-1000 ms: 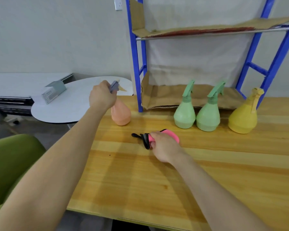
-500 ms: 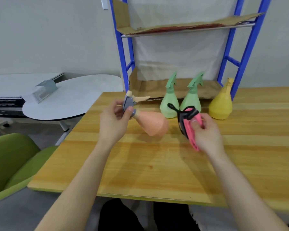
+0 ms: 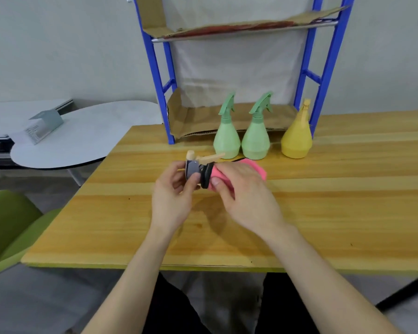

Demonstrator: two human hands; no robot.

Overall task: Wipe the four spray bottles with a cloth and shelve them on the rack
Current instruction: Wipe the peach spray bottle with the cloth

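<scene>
My left hand (image 3: 173, 197) grips the grey collar and tan trigger head of the orange spray bottle (image 3: 198, 162), held sideways above the wooden table (image 3: 323, 213). Its body is hidden under the pink cloth with a black edge (image 3: 253, 167), which my right hand (image 3: 241, 191) wraps around it. Two green spray bottles (image 3: 227, 138) (image 3: 256, 141) and a yellow spray bottle (image 3: 296, 141) stand upright on the table, in front of the blue rack (image 3: 158, 75).
The rack's lower shelf (image 3: 196, 116) and upper shelf (image 3: 251, 25) are lined with brown cardboard. A round white side table (image 3: 82, 138) with a grey box (image 3: 44, 126) stands to the left. A green chair (image 3: 7, 227) sits at the near left.
The orange bottle was lifted from the table's back left and tipped sideways in front of me. My right hand brought the cloth up and closed it over the bottle's body.
</scene>
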